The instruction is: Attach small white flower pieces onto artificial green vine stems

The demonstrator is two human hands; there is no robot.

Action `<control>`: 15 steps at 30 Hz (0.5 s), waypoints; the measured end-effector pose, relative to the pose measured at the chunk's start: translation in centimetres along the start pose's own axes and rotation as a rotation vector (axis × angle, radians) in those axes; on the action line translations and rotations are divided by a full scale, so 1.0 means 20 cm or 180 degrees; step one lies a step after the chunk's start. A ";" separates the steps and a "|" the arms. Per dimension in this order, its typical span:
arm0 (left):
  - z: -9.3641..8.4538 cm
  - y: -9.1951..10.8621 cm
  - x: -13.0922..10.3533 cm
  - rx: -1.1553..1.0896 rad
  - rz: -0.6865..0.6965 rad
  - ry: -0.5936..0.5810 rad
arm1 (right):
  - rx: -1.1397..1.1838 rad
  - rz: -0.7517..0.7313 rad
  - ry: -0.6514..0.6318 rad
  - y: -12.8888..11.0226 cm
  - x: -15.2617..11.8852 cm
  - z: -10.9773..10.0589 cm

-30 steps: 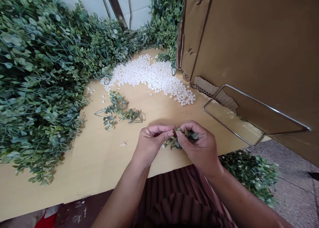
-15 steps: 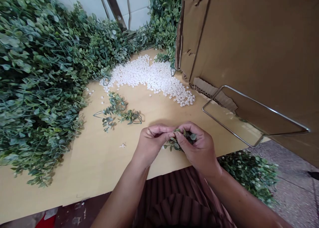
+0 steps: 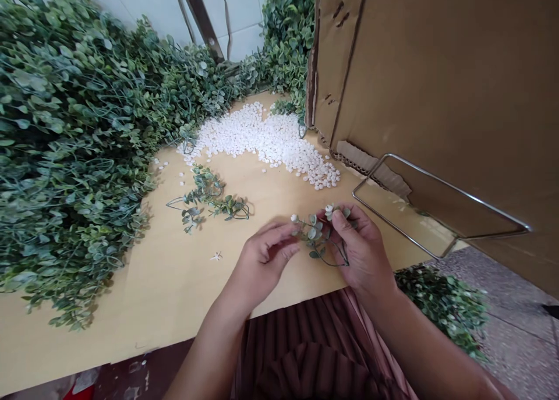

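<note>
My right hand (image 3: 362, 243) is closed around an artificial leaf sprig (image 3: 315, 231), its thumb pressed near a white bud (image 3: 329, 209). A second white bud (image 3: 294, 218) tips the sprig's left end. Just left of it is my left hand (image 3: 271, 254), thumb and fingers apart; the fingertips are close to the leaves, and I cannot tell if they touch. Further left, a few loose green sprigs (image 3: 207, 196) lie on the tan tabletop (image 3: 174, 301). Behind them spreads a heap of small white beads or buds (image 3: 262, 135).
A large pile of artificial greenery (image 3: 78, 144) fills the left side, with more foliage (image 3: 288, 33) at the back. On the right stand a cardboard box (image 3: 445, 74) and a bent metal wire frame (image 3: 458, 181). Small white bits (image 3: 217, 256) lie left of my hands. More greenery (image 3: 445, 307) sits below the table edge.
My hands have moved apart, the left one coming off the sprig. The sprig now shows in my right hand with its two white buds visible.
</note>
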State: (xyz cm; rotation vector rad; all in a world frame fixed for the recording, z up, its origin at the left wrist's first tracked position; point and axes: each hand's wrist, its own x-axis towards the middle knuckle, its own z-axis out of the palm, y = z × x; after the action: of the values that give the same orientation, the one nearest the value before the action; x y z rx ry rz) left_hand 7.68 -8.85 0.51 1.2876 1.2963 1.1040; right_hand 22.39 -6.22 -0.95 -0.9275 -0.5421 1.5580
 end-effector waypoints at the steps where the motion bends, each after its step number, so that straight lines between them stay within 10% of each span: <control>1: 0.01 -0.01 0.00 -0.0016 -0.0019 -0.0024 | 0.0083 0.0029 0.0014 0.00 0.00 0.00; 6: 0.06 -0.02 0.02 -0.0230 -0.0364 0.0205 | 0.0583 0.0341 -0.0134 -0.05 0.00 -0.01; 10: 0.06 0.01 0.03 -0.0317 -0.0468 0.0257 | 0.0649 0.0759 -0.1135 -0.11 0.00 -0.02; 15: 0.06 0.06 0.03 -0.0297 -0.0320 0.0245 | -0.0781 -0.0140 -0.0854 -0.07 -0.01 -0.04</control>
State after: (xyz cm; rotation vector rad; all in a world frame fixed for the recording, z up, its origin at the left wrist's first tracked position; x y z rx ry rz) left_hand 9.01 -8.20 1.47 1.1090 1.3357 1.1388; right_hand 23.87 -6.30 -0.19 -0.8865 -0.9551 1.6099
